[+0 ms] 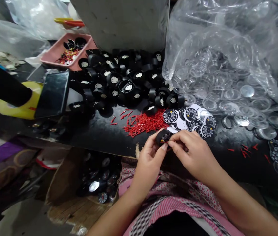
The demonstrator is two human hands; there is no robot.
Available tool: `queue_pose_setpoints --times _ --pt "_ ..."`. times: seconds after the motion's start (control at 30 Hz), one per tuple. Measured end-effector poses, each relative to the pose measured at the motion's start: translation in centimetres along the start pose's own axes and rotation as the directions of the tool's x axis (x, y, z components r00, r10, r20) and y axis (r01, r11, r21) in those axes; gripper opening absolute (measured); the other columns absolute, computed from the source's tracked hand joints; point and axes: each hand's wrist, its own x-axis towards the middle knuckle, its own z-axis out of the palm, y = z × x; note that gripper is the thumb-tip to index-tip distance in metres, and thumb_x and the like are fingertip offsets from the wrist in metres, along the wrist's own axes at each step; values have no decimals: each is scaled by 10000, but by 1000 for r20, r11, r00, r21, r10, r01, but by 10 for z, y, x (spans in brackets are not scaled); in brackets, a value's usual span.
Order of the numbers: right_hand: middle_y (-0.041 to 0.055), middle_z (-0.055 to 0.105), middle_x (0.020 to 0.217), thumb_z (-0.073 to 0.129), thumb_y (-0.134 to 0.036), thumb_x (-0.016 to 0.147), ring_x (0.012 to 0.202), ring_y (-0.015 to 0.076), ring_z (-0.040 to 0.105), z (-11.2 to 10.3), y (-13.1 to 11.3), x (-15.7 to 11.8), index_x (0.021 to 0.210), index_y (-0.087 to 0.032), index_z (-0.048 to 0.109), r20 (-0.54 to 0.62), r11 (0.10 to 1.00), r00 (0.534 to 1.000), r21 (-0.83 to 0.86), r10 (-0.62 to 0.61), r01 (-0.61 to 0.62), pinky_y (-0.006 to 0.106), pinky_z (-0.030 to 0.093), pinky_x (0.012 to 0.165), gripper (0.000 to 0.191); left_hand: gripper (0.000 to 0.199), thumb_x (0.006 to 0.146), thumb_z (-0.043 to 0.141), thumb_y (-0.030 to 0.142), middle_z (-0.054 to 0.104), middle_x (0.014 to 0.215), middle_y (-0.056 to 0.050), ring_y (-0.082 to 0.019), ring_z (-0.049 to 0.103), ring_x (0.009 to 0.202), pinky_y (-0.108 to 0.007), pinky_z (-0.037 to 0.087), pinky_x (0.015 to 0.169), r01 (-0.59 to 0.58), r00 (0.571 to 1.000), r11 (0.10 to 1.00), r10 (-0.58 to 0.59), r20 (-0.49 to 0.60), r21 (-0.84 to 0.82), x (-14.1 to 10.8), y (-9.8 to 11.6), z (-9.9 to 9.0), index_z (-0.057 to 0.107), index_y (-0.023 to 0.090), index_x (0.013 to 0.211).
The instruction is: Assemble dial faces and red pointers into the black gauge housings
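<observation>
My left hand (150,152) is closed around a small round black timer-like housing (163,134) with a black printed dial facing up. At the dial's near edge shows a bit of red, a pointer (163,142), by the fingertips of my right hand (190,147), which are pinched together on it. Just beyond my hands lies a heap of red pointers (151,122). To its right are overlapping printed dial discs (191,114), some turned white side up. Behind the heap, many black housings (129,87) with pale metal plates inside are piled up.
A clear plastic bag (203,42) of transparent round covers (227,77) spills over the right side. On the left are a pink tray (51,52) of small parts, a phone (52,93) and a yellow tape roll (16,109). Below the table edge, a cardboard box (65,183) contains finished-looking dials.
</observation>
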Motion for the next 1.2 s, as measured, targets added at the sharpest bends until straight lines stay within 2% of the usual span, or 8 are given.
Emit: queue_pose_setpoints --times 0.33,0.53,0.6,0.67,0.8,0.87,1.1,1.2 --pt "7 657 780 553 -185 946 751 177 582 -2 -3 -5 782 -208 565 42 999 999 49 -5 3 338 384 758 167 228 795 714 224 758 1067 -45 -241 695 1058 -369 522 979 -100 994 980 107 -30 174 -4 15 -1 710 219 1023" --pt "20 658 775 568 -202 930 733 181 575 3 -5 -8 743 -212 552 53 996 997 59 60 -63 331 403 717 188 286 803 666 162 760 1027 -8 -216 711 956 -340 546 896 -177 980 902 198 -14 393 -8 13 -7 713 262 1067" --pt "-6 619 696 596 -210 905 672 160 553 2 -4 -7 670 -218 512 35 994 997 78 70 -73 310 398 674 249 273 808 671 175 757 1058 -22 -227 705 988 -354 534 932 -140 989 928 150 -4 346 -7 14 -9 720 256 1065" --pt "-23 571 637 605 -222 894 621 143 528 0 -3 -5 629 -218 488 21 995 999 90 51 -52 298 390 643 290 277 828 676 217 743 1125 -37 -238 686 1062 -367 518 977 -34 999 979 27 40 202 -4 14 -10 711 257 1099" --pt "27 664 820 552 -200 927 742 171 584 -3 1 0 903 -205 627 -1 995 995 14 -98 98 325 412 719 79 377 823 714 248 698 1255 -55 -257 647 1160 -386 516 999 175 978 984 -168 125 -44 3 12 -14 674 272 1197" --pt "60 687 892 506 -178 944 807 198 601 -3 3 2 990 -190 630 22 980 985 -99 -172 173 353 405 760 133 396 813 730 249 678 1297 -61 -269 634 1183 -394 520 999 196 974 979 -187 129 -63 3 10 -15 679 265 1205" --pt "64 644 762 453 -168 939 742 214 563 5 7 7 823 -167 623 76 896 963 -352 -260 270 368 360 746 206 357 854 684 390 656 1346 -43 -289 535 1321 -410 408 1119 98 993 979 -107 43 177 1 9 -16 716 284 1193" --pt "50 647 748 458 -166 919 740 198 558 8 0 9 796 -171 611 59 926 979 -319 -194 203 353 371 768 196 370 816 708 452 713 1249 -77 -332 607 1235 -454 506 1024 220 975 975 -219 -30 40 0 3 -11 745 256 1127"
